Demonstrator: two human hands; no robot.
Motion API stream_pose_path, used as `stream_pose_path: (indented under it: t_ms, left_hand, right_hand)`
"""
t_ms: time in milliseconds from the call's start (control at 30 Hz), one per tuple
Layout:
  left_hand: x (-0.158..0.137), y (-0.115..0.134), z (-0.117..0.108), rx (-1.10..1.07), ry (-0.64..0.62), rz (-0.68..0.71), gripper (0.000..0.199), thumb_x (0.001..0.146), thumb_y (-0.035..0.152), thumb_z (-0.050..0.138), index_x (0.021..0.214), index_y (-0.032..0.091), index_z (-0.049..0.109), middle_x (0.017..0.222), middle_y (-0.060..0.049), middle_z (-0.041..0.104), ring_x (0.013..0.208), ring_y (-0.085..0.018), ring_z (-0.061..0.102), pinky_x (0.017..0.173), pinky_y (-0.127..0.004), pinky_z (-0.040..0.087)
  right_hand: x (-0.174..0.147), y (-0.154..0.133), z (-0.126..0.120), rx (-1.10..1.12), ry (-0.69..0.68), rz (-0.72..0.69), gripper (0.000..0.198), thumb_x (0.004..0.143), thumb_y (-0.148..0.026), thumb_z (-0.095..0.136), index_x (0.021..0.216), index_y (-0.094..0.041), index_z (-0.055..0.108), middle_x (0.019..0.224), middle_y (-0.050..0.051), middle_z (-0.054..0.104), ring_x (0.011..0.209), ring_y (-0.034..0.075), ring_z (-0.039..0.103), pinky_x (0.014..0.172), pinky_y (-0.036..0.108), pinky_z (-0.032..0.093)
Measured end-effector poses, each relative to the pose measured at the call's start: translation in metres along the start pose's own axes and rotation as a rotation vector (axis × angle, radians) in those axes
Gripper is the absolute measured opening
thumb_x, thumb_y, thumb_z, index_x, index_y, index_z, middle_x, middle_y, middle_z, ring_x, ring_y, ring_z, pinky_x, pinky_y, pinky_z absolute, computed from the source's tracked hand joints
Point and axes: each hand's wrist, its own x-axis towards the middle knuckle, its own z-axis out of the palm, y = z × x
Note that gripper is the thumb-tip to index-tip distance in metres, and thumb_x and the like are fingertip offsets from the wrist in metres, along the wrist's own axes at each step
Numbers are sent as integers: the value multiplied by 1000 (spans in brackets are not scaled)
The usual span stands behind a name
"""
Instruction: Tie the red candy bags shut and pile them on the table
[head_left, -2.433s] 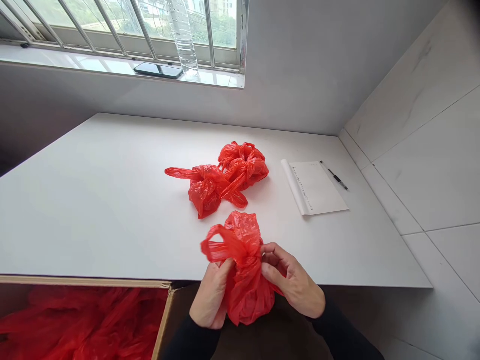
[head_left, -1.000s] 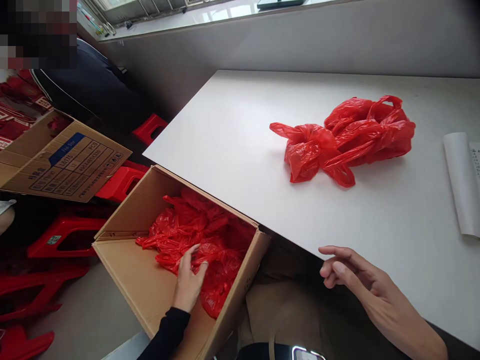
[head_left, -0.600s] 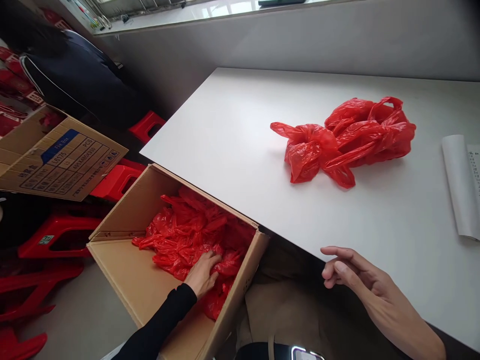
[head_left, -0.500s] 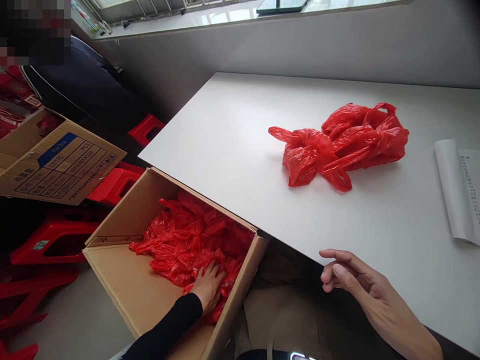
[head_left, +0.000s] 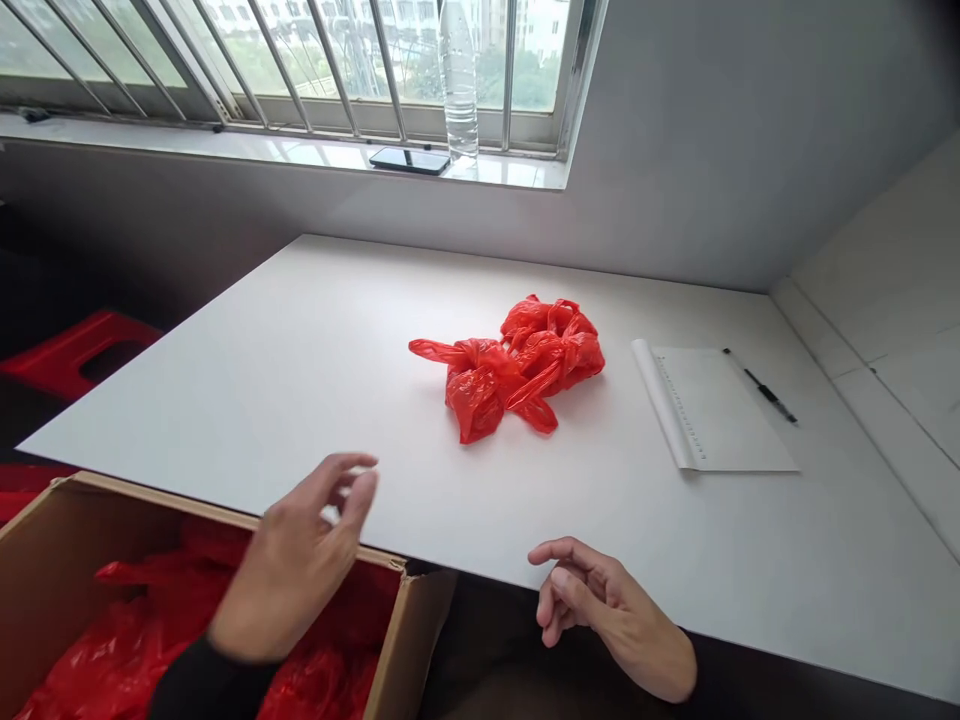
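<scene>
Two knotted red plastic bags lie bunched against each other on the white table; what is inside them is hidden. My left hand hovers over the table's front edge and the cardboard box, fingers curved and thumb apart, with nothing in it. Below it, the cardboard box holds a heap of red plastic bags. At the table's front edge, my right hand is empty, its fingers loosely bent and apart.
A notepad with its cover folded back lies on the right, a black pen beside it. On the windowsill are a phone and a clear bottle. A red stool stands at the left.
My left hand has come up out of the heap of bags in the box, empty. My view has swung right and up, bringing the window and pen into sight.
</scene>
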Motion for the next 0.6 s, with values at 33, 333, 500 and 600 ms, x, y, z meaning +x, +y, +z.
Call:
stream_pose_path:
  t_ms: [33, 333, 500, 600]
  left_hand:
    - [14, 18, 20, 47, -35, 63, 49, 83, 60, 58, 117, 25, 64, 105, -6, 66, 80, -24, 61, 75, -35, 48]
    - [61, 66, 90, -113, -26, 161, 24, 90, 39, 48, 98, 19, 60, 109, -11, 61, 103, -27, 60, 87, -39, 50]
    - [-30, 71, 80, -481, -156, -21, 42, 90, 51, 58, 121, 23, 60, 121, -8, 67, 113, -27, 62, 96, -36, 51]
    - [-87, 65, 96, -566, -223, -103, 50, 76, 48, 76, 122, 30, 66, 141, -5, 60, 135, -32, 50, 112, -38, 42]
  right_hand:
    - [1, 0, 0, 9, 4, -5, 49, 97, -59, 57, 119, -16, 59, 84, 6, 68, 72, 16, 67, 75, 35, 54]
    - [6, 12, 2, 70, 18, -87, 57, 92, -66, 59, 117, -14, 60, 83, 7, 69, 68, 16, 69, 72, 33, 54]
    - [4, 1, 6, 169, 67, -113, 56, 94, -62, 60, 130, -19, 57, 109, 11, 68, 94, 21, 70, 83, 37, 56]
    - [4, -13, 8, 159, 86, -151, 49, 96, -60, 56, 128, -23, 62, 123, 10, 65, 117, 26, 63, 98, 44, 52]
